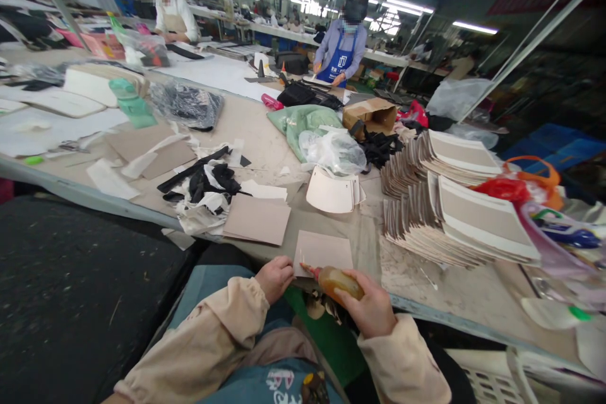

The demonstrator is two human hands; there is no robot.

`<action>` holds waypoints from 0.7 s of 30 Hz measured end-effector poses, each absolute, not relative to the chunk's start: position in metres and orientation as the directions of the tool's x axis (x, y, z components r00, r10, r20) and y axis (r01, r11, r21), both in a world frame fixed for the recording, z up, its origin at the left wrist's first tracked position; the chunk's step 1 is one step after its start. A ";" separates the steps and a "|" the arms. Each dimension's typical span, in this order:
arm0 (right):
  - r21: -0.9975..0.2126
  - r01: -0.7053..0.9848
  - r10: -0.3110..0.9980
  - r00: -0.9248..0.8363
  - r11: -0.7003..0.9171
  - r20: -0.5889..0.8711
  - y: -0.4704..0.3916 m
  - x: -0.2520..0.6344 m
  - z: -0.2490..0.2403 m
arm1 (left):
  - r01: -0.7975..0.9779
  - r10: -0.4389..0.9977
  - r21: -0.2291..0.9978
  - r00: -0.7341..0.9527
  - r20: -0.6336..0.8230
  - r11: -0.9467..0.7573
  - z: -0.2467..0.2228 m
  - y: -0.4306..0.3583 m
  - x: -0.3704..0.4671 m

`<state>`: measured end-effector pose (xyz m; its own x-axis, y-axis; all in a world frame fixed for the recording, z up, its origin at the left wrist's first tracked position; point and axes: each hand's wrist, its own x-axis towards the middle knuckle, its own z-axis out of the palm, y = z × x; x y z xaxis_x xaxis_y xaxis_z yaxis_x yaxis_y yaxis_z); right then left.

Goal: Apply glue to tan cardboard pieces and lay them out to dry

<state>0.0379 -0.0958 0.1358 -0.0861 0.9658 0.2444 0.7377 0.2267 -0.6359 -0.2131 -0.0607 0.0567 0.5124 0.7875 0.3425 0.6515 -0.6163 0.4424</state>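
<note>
My right hand (pixel 372 304) is wrapped round a squeeze bottle (pixel 337 285) of amber liquid, probably glue. Its red nozzle points left, with the tip at the left part of a flat beige panel (pixel 329 247) lying at the table's front edge. At that panel's near left corner is my left hand (pixel 276 279), its fingers curled and pinching the edge. To the left lies a small stack of similar beige panels (pixel 257 219). Beyond the panel sit several white curved pieces (pixel 332 189).
Tall fanned stacks of panels (pixel 483 214) stand on the right. Black and white scraps (pixel 203 189) lie on the left; a green bag (pixel 305 126) and a cardboard box (pixel 369 115) are farther back. Across the table, one co-worker in a blue apron (pixel 341 63) and another person (pixel 175 19) stand.
</note>
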 end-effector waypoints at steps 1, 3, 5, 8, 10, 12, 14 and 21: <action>-0.656 0.725 0.973 -0.086 0.209 0.216 -0.099 0.039 0.138 | 0.650 0.787 0.443 0.514 0.343 -0.618 0.056 -0.060 -0.213; -0.703 0.695 0.985 -0.050 0.152 0.163 -0.106 0.041 0.141 | 0.651 0.785 0.438 0.513 0.349 -0.620 0.057 -0.060 -0.213; -0.753 0.655 0.995 0.015 0.066 0.100 -0.111 0.044 0.144 | 0.654 0.782 0.429 0.510 0.357 -0.623 0.057 -0.060 -0.213; -0.823 0.563 0.988 0.151 -0.075 0.013 -0.112 0.056 0.150 | 0.662 0.775 0.404 0.509 0.375 -0.631 0.060 -0.061 -0.213; -0.841 0.521 0.968 0.249 -0.149 -0.017 -0.110 0.070 0.154 | 0.669 0.764 0.376 0.512 0.392 -0.641 0.061 -0.062 -0.213; -0.828 0.522 0.945 0.325 -0.207 -0.031 -0.106 0.086 0.156 | 0.671 0.747 0.345 0.517 0.417 -0.656 0.062 -0.062 -0.213; -0.792 0.560 0.928 0.372 -0.244 -0.022 -0.101 0.100 0.157 | 0.664 0.728 0.323 0.525 0.441 -0.674 0.062 -0.062 -0.212; -0.703 0.675 0.939 0.342 -0.223 0.030 -0.103 0.115 0.158 | 0.640 0.702 0.314 0.540 0.464 -0.701 0.060 -0.061 -0.211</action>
